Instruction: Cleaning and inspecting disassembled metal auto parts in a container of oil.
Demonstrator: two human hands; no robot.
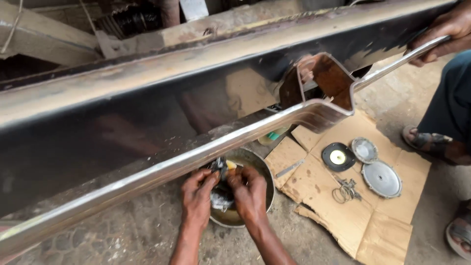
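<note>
Both my hands are low in the head view, over a round metal bowl [262, 169] of dirty liquid on the ground. My left hand [198, 196] and my right hand [250, 194] together grip a small dark metal part [222, 194], greasy and wet, held just above the liquid. Something small and yellow [230, 164] shows beside the part. A long black vehicle body beam with a shiny chrome strip [162, 169] crosses the view above my hands and hides the bowl's far rim.
Flattened cardboard [378, 225] lies to the right, bearing a black round disc with a yellow centre [338, 157], two grey metal discs [381, 179], wire springs [345, 190] and a thin blade [289, 168]. Another person's hand [441, 34] grips the chrome strip; their sandalled feet [431, 142] stand at right.
</note>
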